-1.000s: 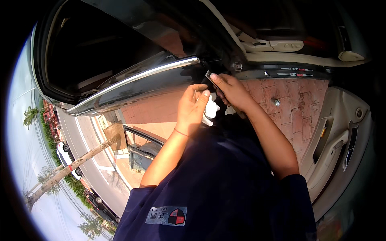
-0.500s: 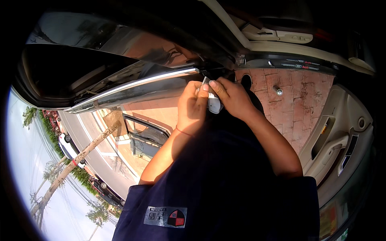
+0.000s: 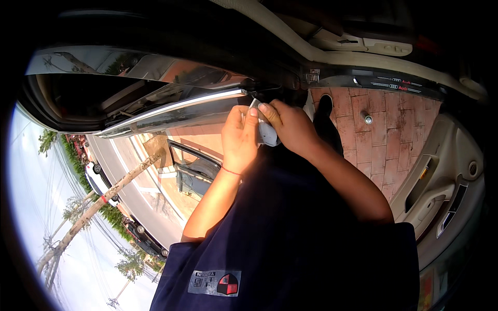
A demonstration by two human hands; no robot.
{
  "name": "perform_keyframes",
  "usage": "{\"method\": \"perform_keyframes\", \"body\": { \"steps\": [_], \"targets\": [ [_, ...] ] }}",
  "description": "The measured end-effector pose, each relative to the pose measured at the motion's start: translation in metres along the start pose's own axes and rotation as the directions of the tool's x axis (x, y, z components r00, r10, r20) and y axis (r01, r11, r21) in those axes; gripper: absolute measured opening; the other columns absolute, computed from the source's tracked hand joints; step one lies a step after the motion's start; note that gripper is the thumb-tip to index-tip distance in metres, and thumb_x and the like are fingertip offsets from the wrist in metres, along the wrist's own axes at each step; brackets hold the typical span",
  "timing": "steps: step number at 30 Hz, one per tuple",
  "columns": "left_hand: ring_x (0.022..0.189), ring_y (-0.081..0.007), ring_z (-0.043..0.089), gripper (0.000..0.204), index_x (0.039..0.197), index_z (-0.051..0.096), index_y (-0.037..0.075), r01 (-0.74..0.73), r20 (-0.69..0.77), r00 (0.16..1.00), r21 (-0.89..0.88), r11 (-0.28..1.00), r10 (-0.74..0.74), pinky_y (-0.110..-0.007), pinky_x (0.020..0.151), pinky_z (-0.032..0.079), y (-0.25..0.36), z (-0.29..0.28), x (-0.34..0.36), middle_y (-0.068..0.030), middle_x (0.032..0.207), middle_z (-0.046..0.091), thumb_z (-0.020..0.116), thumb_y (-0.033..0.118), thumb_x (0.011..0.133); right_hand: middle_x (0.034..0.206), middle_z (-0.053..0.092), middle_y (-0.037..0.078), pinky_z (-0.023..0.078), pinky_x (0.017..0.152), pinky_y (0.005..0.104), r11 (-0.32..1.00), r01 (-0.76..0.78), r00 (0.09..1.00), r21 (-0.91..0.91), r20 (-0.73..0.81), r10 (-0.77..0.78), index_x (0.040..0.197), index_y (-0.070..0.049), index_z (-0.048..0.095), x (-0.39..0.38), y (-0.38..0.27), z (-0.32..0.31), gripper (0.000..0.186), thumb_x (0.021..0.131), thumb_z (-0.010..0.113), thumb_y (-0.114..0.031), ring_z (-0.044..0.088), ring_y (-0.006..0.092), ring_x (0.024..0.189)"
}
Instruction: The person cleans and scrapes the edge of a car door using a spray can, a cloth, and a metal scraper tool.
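Both hands meet in front of my body, close to the dark car's edge. My left hand (image 3: 239, 132) pinches a small object with its thumb on top. From the other side, my right hand (image 3: 290, 124) grips it too, the thumbs nearly touching. A flat grey strip-like end (image 3: 253, 103) sticks out above the thumbs. Below the fingers hangs a whitish, smooth piece (image 3: 267, 135); whether it is one with the strip I cannot tell. The fingers under the object are hidden.
A bright trim strip (image 3: 176, 109) runs along the dark car panel at left. The beige door panel (image 3: 430, 192) stands open at right, near the door sill (image 3: 373, 80). A small metallic cylinder (image 3: 368, 119) stands on the red paving (image 3: 363, 150). A loose door frame (image 3: 194, 166) lies at left.
My hands, still closed on the object, have shifted slightly left in the picture. The surroundings have shifted a little with the head's movement.
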State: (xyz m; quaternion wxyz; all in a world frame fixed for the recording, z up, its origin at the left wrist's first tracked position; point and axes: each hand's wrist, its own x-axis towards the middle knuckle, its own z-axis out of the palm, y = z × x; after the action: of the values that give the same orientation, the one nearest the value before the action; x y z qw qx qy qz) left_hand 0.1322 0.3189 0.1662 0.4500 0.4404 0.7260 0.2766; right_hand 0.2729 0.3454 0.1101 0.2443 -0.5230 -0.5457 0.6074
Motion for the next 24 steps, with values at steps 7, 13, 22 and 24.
{"method": "perform_keyframes", "body": {
  "steps": [7, 13, 22, 24],
  "targets": [
    [0.067, -0.0053, 0.049, 0.026, 0.098, 0.059, 0.001, -0.023, -0.023, 0.999, 0.020, 1.000, 0.023, -0.022, 0.061, 0.043, 0.000, 0.003, -0.003, 0.0000, 0.077, 0.059, 0.056, 0.026, 0.106, 0.072, 0.065, 0.016, 0.048, 0.063, 0.0410, 0.999, -0.046, 0.999, 0.019, 0.017, 0.046, 0.092, -0.003, 0.063, -0.007, -0.002, 0.002, 0.051, 0.106, 0.046, -0.049, 0.065, 0.0318, 0.066],
    [0.066, -0.0055, 0.053, 0.025, 0.100, 0.059, 0.001, 0.027, 0.042, 0.999, -0.059, 0.998, -0.024, -0.023, 0.059, 0.045, 0.012, -0.002, 0.005, -0.0019, 0.076, 0.062, 0.054, 0.025, 0.107, 0.073, 0.066, 0.016, 0.048, 0.063, 0.0427, 0.998, -0.037, 0.999, -0.046, 0.022, 0.038, 0.092, -0.003, 0.062, 0.001, -0.004, -0.001, 0.048, 0.106, 0.047, -0.047, 0.065, 0.0357, 0.069],
    [0.071, -0.0136, 0.061, 0.020, 0.101, 0.062, 0.003, -0.199, 0.050, 0.980, 0.250, 0.947, 0.193, -0.028, 0.067, 0.050, 0.020, -0.023, -0.031, -0.0088, 0.077, 0.066, 0.060, 0.023, 0.103, 0.096, 0.068, 0.007, 0.050, 0.082, 0.0298, 0.960, 0.004, 0.988, 0.281, -0.150, 0.040, 0.113, -0.001, 0.063, -0.028, 0.025, -0.067, 0.040, 0.106, 0.054, -0.039, 0.063, 0.0152, 0.088],
    [0.067, -0.0162, 0.062, 0.011, 0.101, 0.064, 0.003, -0.258, 0.111, 0.965, 0.257, 0.931, 0.237, -0.028, 0.064, 0.050, 0.034, -0.041, -0.042, -0.0099, 0.077, 0.067, 0.063, 0.014, 0.101, 0.090, 0.068, 0.013, 0.051, 0.079, 0.0337, 0.980, -0.148, 0.966, 0.135, -0.193, 0.173, 0.110, 0.001, 0.064, -0.056, 0.082, -0.103, 0.037, 0.102, 0.060, -0.035, 0.065, 0.0213, 0.086]
  ]
}}
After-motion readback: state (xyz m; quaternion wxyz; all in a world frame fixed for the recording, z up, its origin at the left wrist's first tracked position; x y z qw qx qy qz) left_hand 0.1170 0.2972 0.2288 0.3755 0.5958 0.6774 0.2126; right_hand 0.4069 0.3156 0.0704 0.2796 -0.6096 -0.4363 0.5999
